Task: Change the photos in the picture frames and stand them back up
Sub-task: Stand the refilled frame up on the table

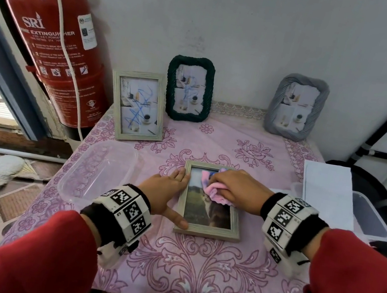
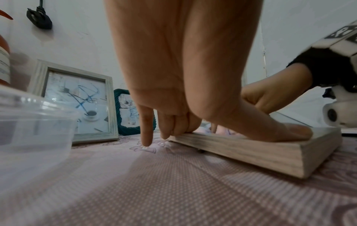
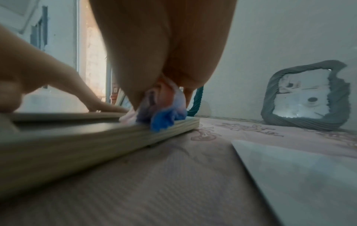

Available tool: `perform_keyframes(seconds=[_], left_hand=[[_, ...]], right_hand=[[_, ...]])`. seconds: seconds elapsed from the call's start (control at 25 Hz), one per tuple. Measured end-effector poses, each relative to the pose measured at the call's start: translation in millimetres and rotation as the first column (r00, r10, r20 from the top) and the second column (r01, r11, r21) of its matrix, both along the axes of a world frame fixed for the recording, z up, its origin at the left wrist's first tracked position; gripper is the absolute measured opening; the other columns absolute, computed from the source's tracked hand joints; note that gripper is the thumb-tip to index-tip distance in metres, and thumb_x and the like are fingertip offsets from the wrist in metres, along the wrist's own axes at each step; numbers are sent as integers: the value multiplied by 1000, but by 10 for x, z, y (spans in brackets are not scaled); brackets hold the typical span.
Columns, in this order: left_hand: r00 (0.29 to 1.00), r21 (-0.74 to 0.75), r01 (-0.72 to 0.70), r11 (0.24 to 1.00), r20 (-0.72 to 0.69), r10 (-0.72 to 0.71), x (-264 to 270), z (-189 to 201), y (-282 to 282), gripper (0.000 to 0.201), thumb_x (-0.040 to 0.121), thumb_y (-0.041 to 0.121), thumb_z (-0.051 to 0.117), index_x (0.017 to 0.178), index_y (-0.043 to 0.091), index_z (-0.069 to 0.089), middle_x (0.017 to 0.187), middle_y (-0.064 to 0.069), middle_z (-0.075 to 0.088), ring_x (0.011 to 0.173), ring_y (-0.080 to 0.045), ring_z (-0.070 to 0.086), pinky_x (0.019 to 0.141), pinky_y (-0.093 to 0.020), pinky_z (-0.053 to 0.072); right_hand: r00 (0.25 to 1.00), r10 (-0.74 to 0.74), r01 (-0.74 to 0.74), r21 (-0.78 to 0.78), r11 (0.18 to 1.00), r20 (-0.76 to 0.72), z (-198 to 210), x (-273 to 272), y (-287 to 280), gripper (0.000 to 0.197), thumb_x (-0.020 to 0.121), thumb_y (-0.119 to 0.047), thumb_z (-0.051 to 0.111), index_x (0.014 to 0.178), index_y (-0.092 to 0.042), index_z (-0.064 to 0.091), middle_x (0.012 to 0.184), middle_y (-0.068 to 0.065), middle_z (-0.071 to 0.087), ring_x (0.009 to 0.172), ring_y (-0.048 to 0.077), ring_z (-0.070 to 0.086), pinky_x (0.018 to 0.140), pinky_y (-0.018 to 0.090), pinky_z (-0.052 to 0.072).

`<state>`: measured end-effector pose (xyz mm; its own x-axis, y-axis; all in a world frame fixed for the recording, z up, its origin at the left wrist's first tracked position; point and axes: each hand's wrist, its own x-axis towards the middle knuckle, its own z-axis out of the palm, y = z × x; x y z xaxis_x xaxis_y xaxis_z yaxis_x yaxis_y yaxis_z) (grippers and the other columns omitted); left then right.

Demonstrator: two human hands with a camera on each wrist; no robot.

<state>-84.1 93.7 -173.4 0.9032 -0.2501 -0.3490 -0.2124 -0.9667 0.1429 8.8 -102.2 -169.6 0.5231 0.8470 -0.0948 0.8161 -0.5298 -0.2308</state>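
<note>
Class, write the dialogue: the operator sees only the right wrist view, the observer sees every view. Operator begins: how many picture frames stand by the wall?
Observer: Three: a pale wooden frame, a dark green rope-edged frame and a grey ruffled frame.
Operator: Which have scribbled photos?
Observer: The wooden and green ones carry blue scribbles.
Operator: What does the flat frame show?
Observer: The flat pale wooden frame shows an outdoor photo, no scribbles visible.

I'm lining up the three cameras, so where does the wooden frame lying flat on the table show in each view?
Head: the flat wooden frame lies at centre, between both hands.
Left wrist: it sits right of centre, its side edge facing the camera.
Right wrist: it fills the lower left, blurred.
Shared landmark: the pink cloth on its glass, seen in all three.
</note>
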Motion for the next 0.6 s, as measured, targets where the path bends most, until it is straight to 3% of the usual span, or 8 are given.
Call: perform_keyframes(seconds=[0.08,0.2,0.28,0.36,0.48,0.6], left_hand=[[1000,-4,-10,1000,-3,10,-16,14,-7,113,71,59,66,149,7,2,158,-11,-4,147,-20,1,115,-43,24],[999,10,-32,999,-10,33,-31,35,-23,115,72,58,67,149,7,0,158,-11,-3,147,-20,0,116,-44,22],[998,13,-60,998,-11,60,-34,36,-55,117,70,58,68,149,6,-1,158,-11,-1,147,-21,2,116,-44,20],[997,44,-69,997,38,68,-32,46,-102,118,66,59,71,149,6,5,157,-10,11,144,-24,14,114,-41,23],[989,31,-105,994,110,101,-31,87,-142,104,60,58,75,140,10,32,143,-7,36,131,-25,29,106,-38,22],[981,-113,-187,976,22,191,-45,110,-190,76,72,55,69,136,24,41,142,-6,39,135,-25,19,106,-40,15]], right_hand=[[986,-82,84,12,996,-149,-3,-28,-4,24,90,-17,53,112,-15,62,111,0,65,105,17,58,85,23,39],[863,-185,264,107,959,-470,68,-107,-53,29,90,-20,57,119,-15,62,120,3,60,111,17,56,98,28,40],[870,-193,326,235,916,-453,84,-129,-67,22,91,-16,56,109,-10,68,110,9,58,104,21,55,91,25,41],[900,-253,374,330,867,-355,95,-160,-75,18,87,-10,59,101,-11,69,100,7,48,95,18,49,80,18,38],[867,-397,493,412,766,-300,50,-173,-114,24,80,-9,66,104,-12,64,104,7,42,97,18,45,87,22,38],[802,-458,593,418,688,-384,-22,-177,-147,35,79,-14,70,111,-12,56,109,7,40,92,16,48,85,20,41]])
